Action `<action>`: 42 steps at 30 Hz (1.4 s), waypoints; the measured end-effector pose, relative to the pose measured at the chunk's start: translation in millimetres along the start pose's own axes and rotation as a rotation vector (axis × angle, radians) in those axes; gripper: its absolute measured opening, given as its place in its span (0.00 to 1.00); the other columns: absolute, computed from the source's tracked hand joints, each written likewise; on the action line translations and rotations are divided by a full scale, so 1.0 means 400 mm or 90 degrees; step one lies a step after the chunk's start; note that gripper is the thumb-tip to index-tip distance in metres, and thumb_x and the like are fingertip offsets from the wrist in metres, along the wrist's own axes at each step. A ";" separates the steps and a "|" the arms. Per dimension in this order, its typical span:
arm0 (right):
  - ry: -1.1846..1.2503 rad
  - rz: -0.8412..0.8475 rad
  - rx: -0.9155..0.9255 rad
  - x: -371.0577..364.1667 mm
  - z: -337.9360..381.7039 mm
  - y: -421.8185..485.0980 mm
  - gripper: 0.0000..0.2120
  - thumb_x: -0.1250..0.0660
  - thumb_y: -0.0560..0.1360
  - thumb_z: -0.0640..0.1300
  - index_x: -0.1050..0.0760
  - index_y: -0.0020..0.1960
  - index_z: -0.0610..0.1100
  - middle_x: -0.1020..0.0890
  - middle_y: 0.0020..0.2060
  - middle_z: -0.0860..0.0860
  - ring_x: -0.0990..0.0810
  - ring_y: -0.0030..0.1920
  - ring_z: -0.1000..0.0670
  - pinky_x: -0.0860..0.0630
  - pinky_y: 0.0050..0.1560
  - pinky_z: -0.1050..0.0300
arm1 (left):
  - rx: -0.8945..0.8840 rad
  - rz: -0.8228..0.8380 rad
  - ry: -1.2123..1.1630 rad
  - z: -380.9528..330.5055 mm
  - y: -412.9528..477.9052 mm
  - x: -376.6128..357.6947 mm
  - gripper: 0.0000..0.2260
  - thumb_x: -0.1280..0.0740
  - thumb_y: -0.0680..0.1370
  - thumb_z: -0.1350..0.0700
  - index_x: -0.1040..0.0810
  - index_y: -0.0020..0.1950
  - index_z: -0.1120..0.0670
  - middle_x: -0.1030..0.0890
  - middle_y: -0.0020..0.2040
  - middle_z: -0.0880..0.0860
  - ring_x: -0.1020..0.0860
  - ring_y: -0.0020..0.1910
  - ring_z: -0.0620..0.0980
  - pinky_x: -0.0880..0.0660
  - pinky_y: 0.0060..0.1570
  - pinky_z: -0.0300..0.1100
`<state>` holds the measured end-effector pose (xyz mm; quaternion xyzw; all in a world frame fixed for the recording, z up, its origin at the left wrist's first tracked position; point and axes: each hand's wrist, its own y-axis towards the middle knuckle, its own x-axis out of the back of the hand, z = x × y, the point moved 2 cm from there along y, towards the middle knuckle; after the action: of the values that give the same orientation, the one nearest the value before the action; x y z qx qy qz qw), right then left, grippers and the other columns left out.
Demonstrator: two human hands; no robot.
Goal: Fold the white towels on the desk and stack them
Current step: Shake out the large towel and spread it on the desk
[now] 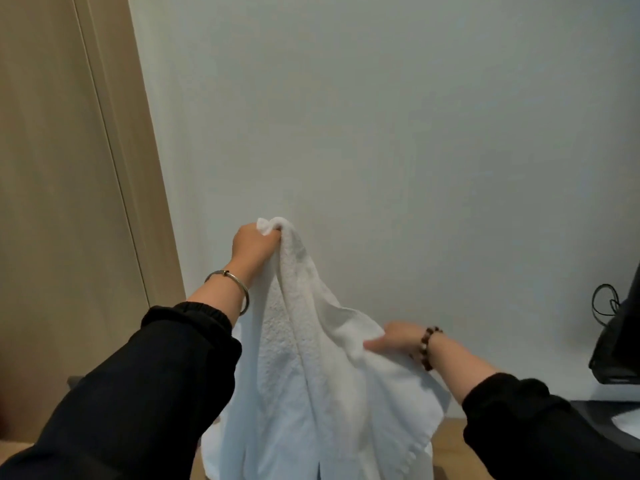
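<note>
Towel (311, 393) is hanging over the wooden bench (446, 441), hiding most of it, left hand (254, 245) gripping its top corner, right hand (391, 342) pinching a side fold, black device (620, 341) and cable (604, 303) sitting far right.

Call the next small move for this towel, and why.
Probably slide the right grip along the towel's edge to its next corner, then lift it level with the left grip. The left holds one corner of the white towel high, while the right pinches it lower, seemingly mid-edge. So the cloth hangs bunched and creased over the desk, not yet flat for folding.
</note>
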<state>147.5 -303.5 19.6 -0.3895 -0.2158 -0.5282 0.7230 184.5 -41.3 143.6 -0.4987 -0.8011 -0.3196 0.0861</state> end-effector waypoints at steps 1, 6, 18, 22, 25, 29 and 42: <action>0.068 0.001 0.021 0.025 0.025 -0.014 0.21 0.32 0.73 0.58 0.20 0.52 0.40 0.17 0.48 0.45 0.19 0.46 0.45 0.22 0.50 0.50 | -0.013 0.061 0.070 0.005 -0.002 -0.004 0.10 0.37 0.78 0.51 0.26 0.43 0.57 0.26 0.39 0.51 0.28 0.38 0.49 0.35 0.33 0.40; 0.127 -0.135 0.123 0.128 0.166 -0.055 0.18 0.35 0.76 0.57 0.26 0.44 0.41 0.24 0.40 0.43 0.25 0.39 0.46 0.30 0.42 0.54 | 0.052 0.242 0.102 0.018 -0.032 -0.053 0.14 0.40 0.79 0.52 0.25 0.56 0.62 0.24 0.52 0.58 0.26 0.50 0.55 0.32 0.46 0.41; 0.705 -0.535 0.485 0.447 0.462 -0.333 0.11 0.37 0.76 0.35 0.25 0.35 0.42 0.24 0.29 0.51 0.24 0.32 0.54 0.29 0.28 0.65 | -0.146 -0.080 -0.398 -0.302 0.036 0.132 0.12 0.39 0.79 0.59 0.21 0.39 0.50 0.18 0.42 0.49 0.20 0.43 0.48 0.25 0.46 0.41; 0.671 -0.574 0.561 0.474 0.512 -0.349 0.10 0.39 0.72 0.29 0.25 0.39 0.42 0.21 0.36 0.46 0.21 0.39 0.47 0.21 0.38 0.56 | -0.229 -0.127 -0.267 -0.378 0.035 0.175 0.15 0.38 0.78 0.57 0.29 0.30 0.51 0.27 0.29 0.46 0.27 0.31 0.48 0.32 0.34 0.40; 0.462 -0.532 0.358 0.397 0.447 -0.239 0.10 0.39 0.72 0.29 0.29 0.39 0.43 0.26 0.36 0.47 0.24 0.42 0.46 0.23 0.44 0.51 | -0.065 0.076 -0.077 -0.269 0.034 0.093 0.12 0.36 0.77 0.58 0.29 0.34 0.59 0.30 0.33 0.55 0.32 0.35 0.52 0.37 0.36 0.42; 0.366 -0.444 0.224 0.298 0.348 -0.144 0.04 0.36 0.76 0.38 0.24 0.47 0.38 0.21 0.41 0.43 0.21 0.45 0.44 0.32 0.32 0.68 | 0.068 0.086 -0.114 -0.132 -0.020 0.037 0.14 0.35 0.76 0.56 0.32 0.32 0.58 0.33 0.31 0.54 0.32 0.33 0.52 0.37 0.33 0.41; 0.091 -0.414 0.293 0.041 0.178 -0.117 0.10 0.32 0.71 0.33 0.23 0.50 0.43 0.21 0.38 0.52 0.21 0.43 0.51 0.28 0.42 0.66 | 0.206 0.272 -0.463 0.057 -0.301 -0.156 0.13 0.45 0.82 0.58 0.22 0.58 0.57 0.19 0.52 0.58 0.21 0.50 0.56 0.26 0.53 0.49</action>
<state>116.9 -263.4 90.3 -0.0914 -0.3895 -0.6929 0.5999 116.1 -109.9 45.8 -0.7129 -0.6980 0.0306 -0.0605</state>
